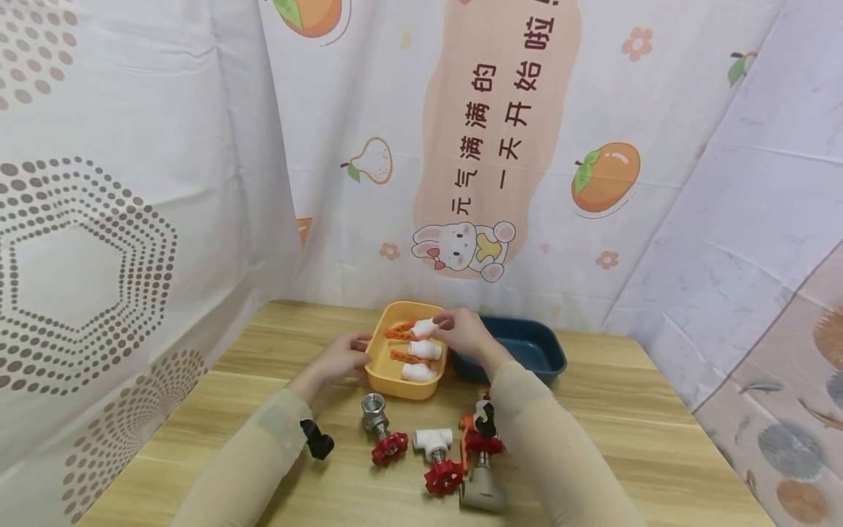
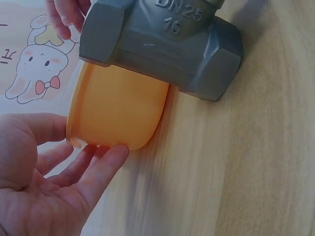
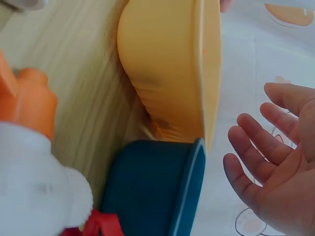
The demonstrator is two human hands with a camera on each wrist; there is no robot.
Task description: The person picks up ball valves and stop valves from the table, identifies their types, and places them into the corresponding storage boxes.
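Observation:
A yellow bin (image 1: pixel 395 382) stands at the back of the table, holding several white plastic valves (image 1: pixel 418 373) with orange handles. My left hand (image 1: pixel 344 356) holds its left side; in the left wrist view the thumb is at the rim and the fingers touch the outer wall. Over the bin's right rim is my right hand (image 1: pixel 464 333), close to the farthest white valve (image 1: pixel 424 329). In the right wrist view that hand (image 3: pixel 280 152) shows spread, relaxed fingers with nothing between them. The head view hides part of that rim behind the hand.
A dark blue bin (image 1: pixel 540 351) adjoins the yellow one on the right. In front are a metal valve (image 1: pixel 374 417) with a red handwheel, a white tee valve (image 1: pixel 435 443) with a red handwheel, and a grey valve (image 1: pixel 484 490) beside orange and white parts under my right forearm.

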